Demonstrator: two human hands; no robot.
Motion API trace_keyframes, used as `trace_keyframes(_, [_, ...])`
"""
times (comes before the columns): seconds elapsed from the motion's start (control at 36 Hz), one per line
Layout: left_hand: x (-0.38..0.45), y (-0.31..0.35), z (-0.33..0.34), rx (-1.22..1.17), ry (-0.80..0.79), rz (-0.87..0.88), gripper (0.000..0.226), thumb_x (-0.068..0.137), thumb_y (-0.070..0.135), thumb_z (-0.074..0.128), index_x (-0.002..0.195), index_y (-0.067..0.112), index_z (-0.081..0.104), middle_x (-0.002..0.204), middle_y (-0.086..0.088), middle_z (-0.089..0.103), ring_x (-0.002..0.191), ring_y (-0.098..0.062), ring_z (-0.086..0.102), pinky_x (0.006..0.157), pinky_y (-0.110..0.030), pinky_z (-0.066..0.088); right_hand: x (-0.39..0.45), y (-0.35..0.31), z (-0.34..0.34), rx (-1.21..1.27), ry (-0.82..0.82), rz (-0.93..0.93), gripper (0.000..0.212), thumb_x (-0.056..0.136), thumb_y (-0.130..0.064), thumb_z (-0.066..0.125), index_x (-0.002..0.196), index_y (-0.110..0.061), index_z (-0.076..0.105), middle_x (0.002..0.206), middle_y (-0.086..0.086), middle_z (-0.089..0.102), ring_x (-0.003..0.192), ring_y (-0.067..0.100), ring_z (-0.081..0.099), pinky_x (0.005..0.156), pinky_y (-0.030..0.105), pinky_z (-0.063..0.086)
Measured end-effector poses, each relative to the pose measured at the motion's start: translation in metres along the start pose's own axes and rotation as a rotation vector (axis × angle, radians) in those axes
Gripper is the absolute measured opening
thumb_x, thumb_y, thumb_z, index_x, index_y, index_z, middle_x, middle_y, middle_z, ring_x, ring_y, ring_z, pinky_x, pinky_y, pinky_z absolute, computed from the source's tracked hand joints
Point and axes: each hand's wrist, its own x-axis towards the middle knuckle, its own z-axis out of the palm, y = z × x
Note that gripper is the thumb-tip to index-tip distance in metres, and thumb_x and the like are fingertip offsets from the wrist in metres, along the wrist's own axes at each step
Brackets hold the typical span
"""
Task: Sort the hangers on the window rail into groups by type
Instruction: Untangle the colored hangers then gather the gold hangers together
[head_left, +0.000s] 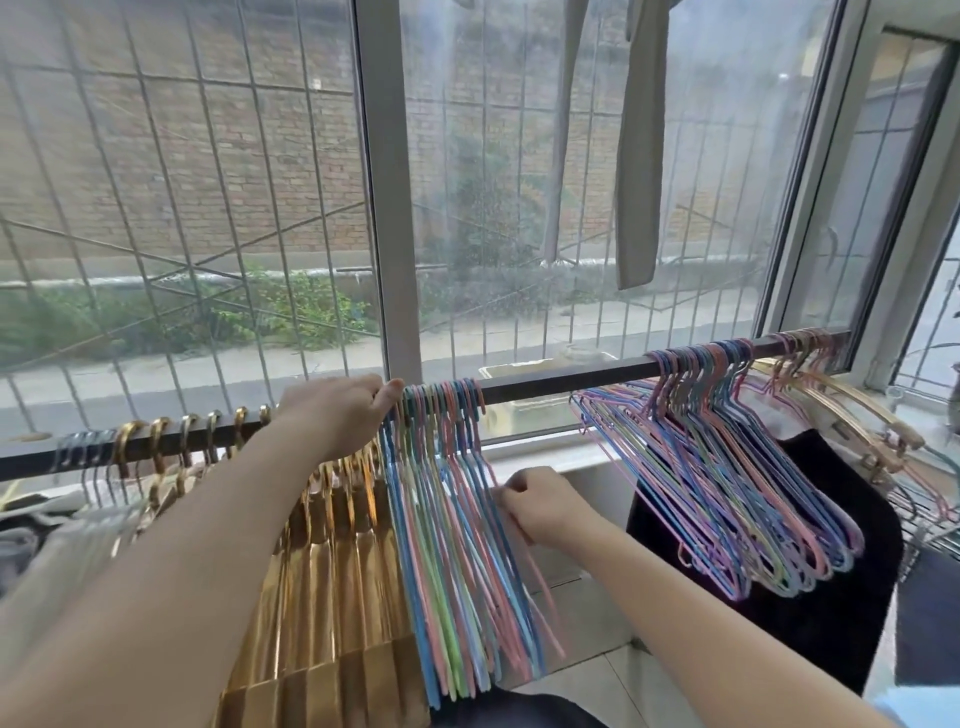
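1. Nearest us, gold hangers (332, 597) hang below the left hand (337, 410), which is curled over the rail (561, 382) at the hooks of the pastel wire hangers (457, 545).
2. Our right hand (540, 501) pinches that bundle's outermost shoulder.
3. We judge these light, springy and prone to tangling; best taken at the hook.
4. More pastel hangers (727, 499) hang well right of it.
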Motion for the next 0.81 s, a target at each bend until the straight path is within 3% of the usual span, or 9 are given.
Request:
trace_keyframes(0.06, [0.000,0.004,0.000,-0.016,0.002,0.009,0.072,0.101,0.068,0.001,0.133,0.032,0.054,0.142,0.003,0.060,0.130,-0.022,0.055,0.082,-0.038,0.045,-0.004,0.002,-0.004,0.028,-0.008,0.016,0.027,0.104,-0.016,0.049,0.091,-0.001,0.067,0.068,0.009,0.061,0.057,0.021,0.054,0.060,0.034,0.046])
trace_keyframes(0.17, [-0.003,-0.002,-0.004,-0.019,-0.022,-0.005,0.074,0.100,0.069,0.000,0.140,0.030,0.050,0.144,0.002,0.059,0.130,-0.023,0.055,0.081,-0.038,0.044,-0.017,0.000,-0.006,0.101,-0.058,0.017,0.019,0.105,-0.018,0.049,0.118,-0.009,0.060,0.076,0.007,0.063,0.060,0.020,0.056,0.060,0.034,0.049])
trace_keyframes(0.31, [-0.003,-0.003,-0.005,-0.016,-0.024,-0.002,0.072,0.101,0.067,0.001,0.141,0.030,0.048,0.144,0.000,0.059,0.129,-0.024,0.055,0.086,-0.039,0.046,-0.041,0.004,-0.016,0.151,-0.100,-0.013,0.029,0.103,-0.012,0.052,0.130,-0.020,0.056,0.071,0.000,0.059,0.055,0.013,0.050,0.056,0.028,0.046])
trace_keyframes(0.39, [-0.004,0.000,-0.008,-0.014,-0.032,-0.003,0.072,0.102,0.067,0.001,0.141,0.029,0.049,0.145,-0.001,0.058,0.131,-0.025,0.054,0.085,-0.040,0.044,-0.055,0.009,-0.028,0.227,-0.111,0.001,0.047,0.101,-0.009,0.056,0.146,-0.021,0.048,0.070,0.006,0.058,0.056,0.014,0.051,0.055,0.026,0.047])
trace_keyframes(0.53, [-0.006,-0.001,-0.007,-0.003,-0.050,-0.012,0.072,0.102,0.066,0.001,0.136,0.026,0.050,0.139,-0.002,0.061,0.123,-0.025,0.057,0.080,-0.039,0.041,-0.073,0.012,-0.046,0.418,-0.042,0.042,0.053,0.097,0.003,0.059,0.145,-0.018,0.048,0.069,0.006,0.060,0.055,0.016,0.052,0.055,0.030,0.046])
trace_keyframes(0.61, [-0.007,-0.004,-0.007,-0.001,-0.061,-0.028,0.072,0.102,0.066,0.001,0.137,0.026,0.049,0.138,-0.003,0.062,0.123,-0.026,0.058,0.080,-0.039,0.043,-0.078,-0.001,-0.063,0.478,-0.046,0.011,0.050,0.095,0.006,0.060,0.138,-0.018,0.054,0.086,0.011,0.074,0.057,0.017,0.055,0.059,0.033,0.048])
trace_keyframes(0.72, [-0.010,0.000,-0.008,0.012,-0.069,-0.027,0.073,0.102,0.067,-0.001,0.134,0.025,0.050,0.138,-0.003,0.062,0.122,-0.027,0.059,0.084,-0.041,0.047,-0.086,-0.020,-0.090,0.444,0.006,-0.053,0.052,0.099,0.003,0.054,0.135,-0.034,0.055,0.104,0.014,0.077,0.046,0.011,0.048,0.045,0.023,0.044])
trace_keyframes(0.81, [-0.011,0.002,-0.008,0.005,-0.071,-0.028,0.071,0.101,0.067,0.000,0.128,0.026,0.051,0.133,-0.003,0.064,0.117,-0.026,0.060,0.083,-0.041,0.048,-0.084,-0.030,-0.102,0.404,0.032,-0.067,0.049,0.099,-0.001,0.057,0.137,-0.033,0.053,0.103,0.019,0.076,0.040,0.010,0.041,0.040,0.020,0.039])
